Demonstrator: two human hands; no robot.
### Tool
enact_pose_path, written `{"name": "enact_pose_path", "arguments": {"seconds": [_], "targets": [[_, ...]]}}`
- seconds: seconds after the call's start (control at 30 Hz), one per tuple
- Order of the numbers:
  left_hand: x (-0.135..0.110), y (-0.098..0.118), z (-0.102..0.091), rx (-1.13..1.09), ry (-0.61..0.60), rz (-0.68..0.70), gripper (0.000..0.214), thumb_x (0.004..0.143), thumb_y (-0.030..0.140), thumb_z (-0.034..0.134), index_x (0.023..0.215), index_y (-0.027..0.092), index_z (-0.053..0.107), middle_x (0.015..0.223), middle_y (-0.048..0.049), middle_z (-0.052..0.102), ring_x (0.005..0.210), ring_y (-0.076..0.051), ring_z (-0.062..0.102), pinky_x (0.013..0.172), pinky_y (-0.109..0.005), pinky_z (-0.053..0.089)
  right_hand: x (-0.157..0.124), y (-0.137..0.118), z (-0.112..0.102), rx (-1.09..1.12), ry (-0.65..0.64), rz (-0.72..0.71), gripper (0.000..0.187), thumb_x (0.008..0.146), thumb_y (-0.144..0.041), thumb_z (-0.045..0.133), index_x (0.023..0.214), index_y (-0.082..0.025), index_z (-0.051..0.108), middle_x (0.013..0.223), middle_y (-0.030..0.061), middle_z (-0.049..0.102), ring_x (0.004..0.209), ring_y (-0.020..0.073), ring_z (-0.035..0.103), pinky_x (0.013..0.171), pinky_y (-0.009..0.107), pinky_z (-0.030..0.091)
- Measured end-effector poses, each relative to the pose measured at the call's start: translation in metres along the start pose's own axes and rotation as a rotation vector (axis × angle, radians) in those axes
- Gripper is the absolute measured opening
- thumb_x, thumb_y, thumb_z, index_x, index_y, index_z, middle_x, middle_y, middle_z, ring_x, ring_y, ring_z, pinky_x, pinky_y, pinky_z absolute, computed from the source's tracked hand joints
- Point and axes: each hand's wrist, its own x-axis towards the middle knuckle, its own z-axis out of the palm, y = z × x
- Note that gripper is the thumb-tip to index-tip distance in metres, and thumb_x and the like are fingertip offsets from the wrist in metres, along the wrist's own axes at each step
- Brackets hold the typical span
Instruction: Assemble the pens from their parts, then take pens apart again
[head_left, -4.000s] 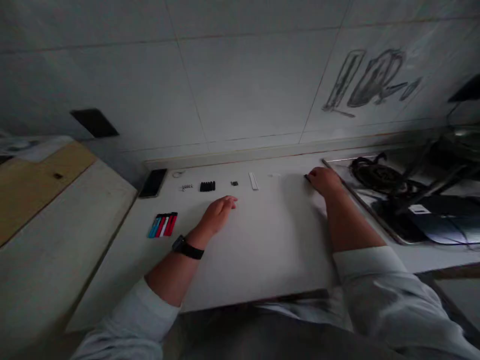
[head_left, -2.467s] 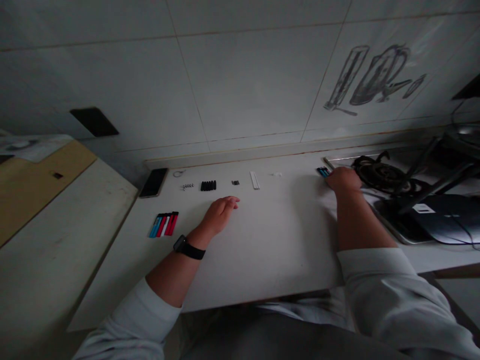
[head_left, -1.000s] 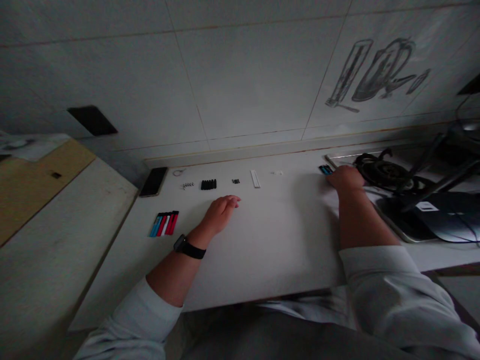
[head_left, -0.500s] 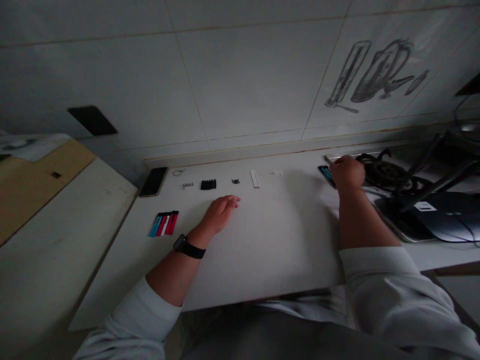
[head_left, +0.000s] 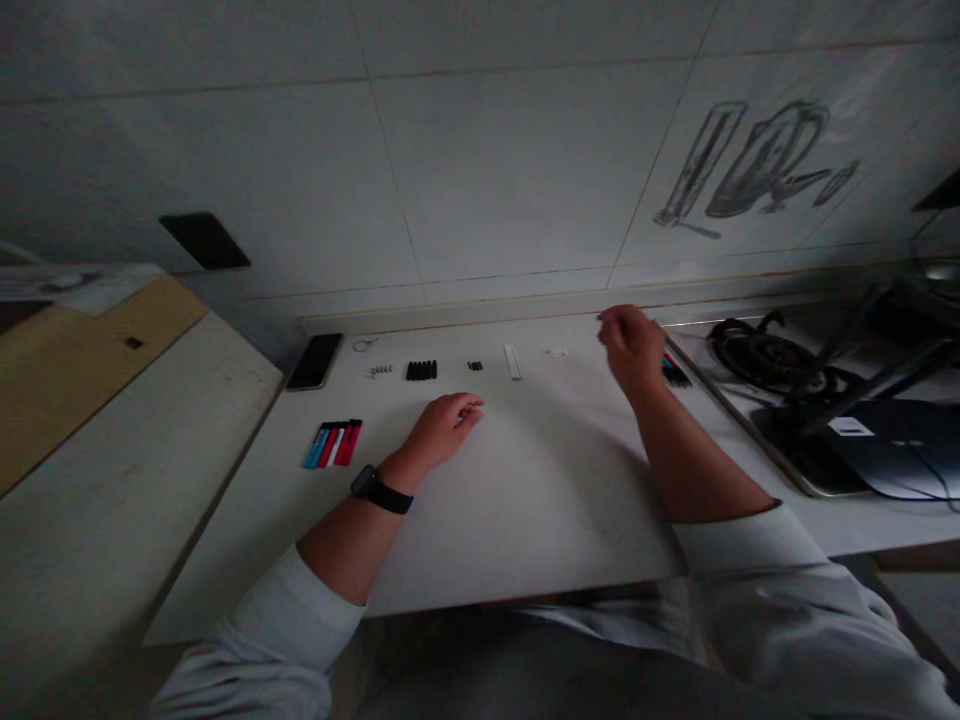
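Observation:
My left hand [head_left: 444,428], with a black watch on its wrist, rests on the white table [head_left: 517,500], fingers loosely bent and nothing visible in them. Beyond it lie a row of black cylinders [head_left: 421,370], small dark pieces [head_left: 475,366], two thin white sticks [head_left: 512,362] and tiny white pieces [head_left: 556,352]. My right hand [head_left: 630,345] is raised over the table's back right, its fingers curled together; whatever they hold is hidden. Just right of it, partly covered by the wrist, lies a group of dark, blue and red slim tubes [head_left: 675,370].
Several blue, red and white tubes with black ends [head_left: 332,443] lie at left. Behind them are small coil-like pieces [head_left: 380,371], a ring-shaped item [head_left: 365,344] and a phone [head_left: 315,361]. A gas stove [head_left: 772,360] and a black device [head_left: 885,445] stand at right. A tiled wall [head_left: 495,180] rises behind.
My right hand has moved left and up, away from the tubes beside the stove, which now show more. My left hand stays nearly in place, fingers slightly more curled. The view has shifted a little.

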Motion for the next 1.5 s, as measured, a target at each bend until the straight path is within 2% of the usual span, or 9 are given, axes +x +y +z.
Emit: {"name": "enact_pose_path", "arguments": {"seconds": [0.1, 0.2, 0.3, 0.57, 0.7, 0.83, 1.03, 1.33, 1.5], "targets": [[0.0, 0.0, 0.0, 0.01, -0.004, 0.006, 0.021, 0.094, 0.018, 0.061, 0.113, 0.021, 0.07, 0.107, -0.0059, 0.076, 0.099, -0.02, 0.07, 0.095, -0.037, 0.053, -0.025, -0.028, 0.039, 0.128, -0.417, -0.188, 0.025, 0.096, -0.036, 0.051, 0.094, -0.018, 0.069, 0.083, 0.0044, 0.068, 0.07, 0.0149, 0.058, 0.067, 0.026, 0.042], [0.0, 0.002, -0.003, -0.001, 0.006, 0.012, 0.02, 0.094, 0.016, 0.061, 0.111, 0.021, 0.071, 0.109, -0.0055, 0.076, 0.097, -0.019, 0.07, 0.093, -0.035, 0.053, -0.045, -0.047, 0.062, 0.156, -0.842, -0.232, 0.03, 0.095, -0.04, 0.052, 0.088, -0.018, 0.07, 0.071, 0.0007, 0.063, 0.062, 0.0124, 0.05, 0.063, 0.025, 0.036], [-0.001, 0.006, -0.005, 0.011, 0.021, -0.005, 0.016, 0.095, 0.021, 0.06, 0.105, 0.02, 0.073, 0.102, -0.0054, 0.077, 0.092, -0.019, 0.07, 0.085, -0.032, 0.053, -0.054, -0.051, 0.068, 0.115, -1.035, -0.211, 0.031, 0.092, -0.044, 0.054, 0.084, -0.018, 0.069, 0.068, -0.0007, 0.059, 0.062, 0.0125, 0.048, 0.061, 0.025, 0.032], [-0.003, 0.016, -0.022, 0.088, 0.099, -0.062, 0.027, 0.099, 0.037, 0.057, 0.086, 0.019, 0.072, 0.079, -0.0024, 0.072, 0.072, -0.016, 0.062, 0.068, -0.027, 0.043, -0.049, -0.044, 0.065, 0.078, -1.052, -0.166, 0.027, 0.09, -0.043, 0.055, 0.085, -0.02, 0.068, 0.07, 0.0003, 0.062, 0.065, 0.0144, 0.052, 0.064, 0.027, 0.037], [-0.007, 0.003, -0.063, 0.086, 0.236, -0.156, 0.022, 0.096, 0.037, 0.061, 0.093, 0.019, 0.073, 0.086, -0.0028, 0.075, 0.075, -0.016, 0.065, 0.071, -0.026, 0.045, -0.05, -0.048, 0.064, 0.05, -1.058, -0.175, 0.028, 0.091, -0.044, 0.054, 0.085, -0.02, 0.068, 0.072, 0.0014, 0.064, 0.066, 0.0153, 0.055, 0.065, 0.028, 0.038], [-0.024, -0.028, -0.114, 0.267, 0.347, -0.33, 0.013, 0.09, 0.026, 0.065, 0.095, 0.019, 0.074, 0.095, -0.0054, 0.076, 0.085, -0.017, 0.067, 0.078, -0.027, 0.047, -0.049, -0.051, 0.062, 0.032, -1.065, -0.178, 0.03, 0.091, -0.045, 0.053, 0.084, -0.02, 0.069, 0.072, 0.0023, 0.065, 0.066, 0.0157, 0.055, 0.065, 0.029, 0.038], [-0.048, -0.063, -0.152, 0.512, 0.037, -0.736, 0.013, 0.08, 0.029, 0.073, 0.082, 0.017, 0.078, 0.086, -0.0086, 0.077, 0.075, -0.02, 0.066, 0.066, -0.028, 0.044, -0.049, -0.05, 0.064, 0.006, -1.064, -0.188, 0.03, 0.092, -0.044, 0.052, 0.087, -0.02, 0.069, 0.075, 0.0029, 0.067, 0.067, 0.0161, 0.057, 0.067, 0.029, 0.039], [-0.051, -0.057, -0.154, 0.545, -0.232, -0.784, 0.021, 0.076, 0.038, 0.076, 0.073, 0.018, 0.079, 0.069, -0.008, 0.073, 0.063, -0.018, 0.063, 0.059, -0.028, 0.041, -0.05, -0.048, 0.064, -0.017, -1.053, -0.217, 0.031, 0.093, -0.045, 0.05, 0.086, -0.02, 0.068, 0.072, 0.0019, 0.064, 0.066, 0.0154, 0.055, 0.066, 0.029, 0.038], [-0.052, -0.062, -0.152, 0.534, -0.221, -0.779, 0.017, 0.071, 0.035, 0.077, 0.064, 0.019, 0.077, 0.057, -0.0045, 0.068, 0.056, -0.017, 0.06, 0.057, -0.027, 0.04, -0.049, -0.05, 0.063, -0.012, -1.059, -0.222, 0.033, 0.093, -0.045, 0.05, 0.086, -0.02, 0.07, 0.073, 0.0026, 0.064, 0.065, 0.0157, 0.054, 0.066, 0.029, 0.038]]}}
